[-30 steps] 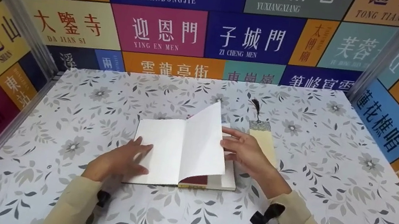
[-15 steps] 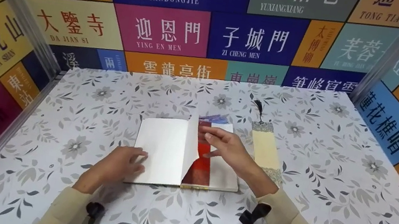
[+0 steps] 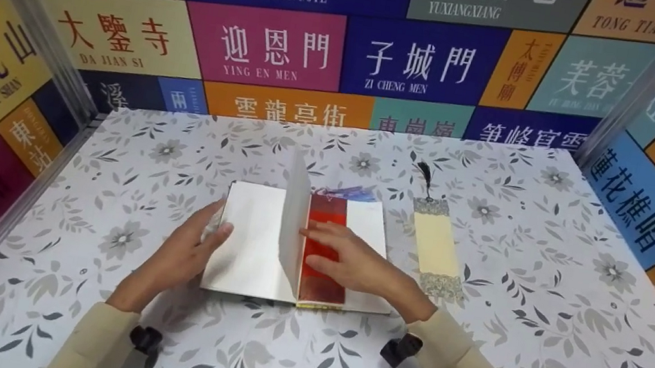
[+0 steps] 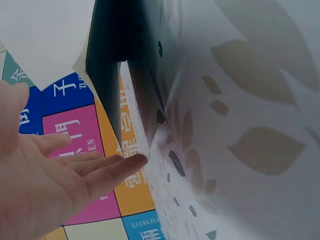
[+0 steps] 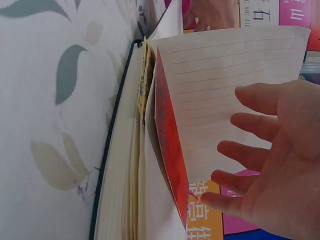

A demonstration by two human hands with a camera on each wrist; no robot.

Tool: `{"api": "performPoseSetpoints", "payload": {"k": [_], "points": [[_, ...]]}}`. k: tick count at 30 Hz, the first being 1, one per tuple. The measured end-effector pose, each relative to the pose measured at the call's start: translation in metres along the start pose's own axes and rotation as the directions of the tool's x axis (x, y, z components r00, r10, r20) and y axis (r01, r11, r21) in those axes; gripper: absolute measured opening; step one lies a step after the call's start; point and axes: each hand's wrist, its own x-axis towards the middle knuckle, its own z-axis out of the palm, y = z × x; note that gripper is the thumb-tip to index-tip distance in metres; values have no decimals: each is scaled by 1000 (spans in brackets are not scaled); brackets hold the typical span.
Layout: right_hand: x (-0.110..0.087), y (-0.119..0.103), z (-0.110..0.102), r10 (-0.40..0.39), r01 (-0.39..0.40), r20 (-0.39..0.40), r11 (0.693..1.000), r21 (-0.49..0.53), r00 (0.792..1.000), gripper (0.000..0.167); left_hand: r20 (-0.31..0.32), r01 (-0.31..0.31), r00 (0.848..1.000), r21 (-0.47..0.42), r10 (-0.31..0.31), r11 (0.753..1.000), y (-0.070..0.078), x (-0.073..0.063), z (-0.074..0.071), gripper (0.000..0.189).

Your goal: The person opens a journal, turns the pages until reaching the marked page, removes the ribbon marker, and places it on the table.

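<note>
An open notebook (image 3: 247, 243) lies on the table, its pages white, one page (image 3: 294, 224) standing upright near the spine. The right wrist view shows this page lined. Against the right-hand side rests a red bookmark (image 3: 323, 281) with a purple-blue tassel (image 3: 352, 193) beyond the top edge. My right hand (image 3: 349, 258) is over the bookmark, fingers extended, fingertips at the standing page; contact is unclear. My left hand (image 3: 187, 251) is at the notebook's left edge, thumb by the page edge. In the left wrist view its fingers are fairly straight beside the dark cover (image 4: 107, 65).
To the right of the notebook lies a cream bookmark (image 3: 438, 246) with patterned ends and a black tassel (image 3: 424, 174). A floral cloth (image 3: 250, 354) covers the table. Colourful sign panels (image 3: 263, 48) stand behind it and on both sides, with clear posts at the corners.
The loose page has swung from the right to upright past the spine, uncovering the red bookmark. My right hand has moved left with it; my left hand has shifted to the notebook's outer edge.
</note>
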Motion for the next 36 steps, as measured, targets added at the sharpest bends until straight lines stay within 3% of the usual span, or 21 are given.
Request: {"api": "performPoseSetpoints", "payload": {"k": [4,10,15,20,27,34,36], "points": [[1,0,4,45,-38,71,995,-94,996,55,-41,-54,998,15,54,998,7,3,-2,70],[4,2,9,157,-137,134,980,-146,979,59,-94,-97,991,31,99,995,19,3,-10,68],[5,4,11,203,-167,182,966,-196,962,59,-56,-125,990,75,129,989,27,5,-14,69],[6,5,11,211,-153,226,957,-248,951,61,21,-137,991,135,135,981,27,10,-7,71],[5,4,12,228,-147,243,939,-312,943,62,182,-69,983,280,18,957,23,20,16,70],[6,2,12,239,-143,250,926,-349,938,61,286,26,949,343,-131,939,22,29,38,78],[5,1,12,245,-149,247,925,-351,938,61,304,28,942,359,-145,933,22,35,42,82]]}}
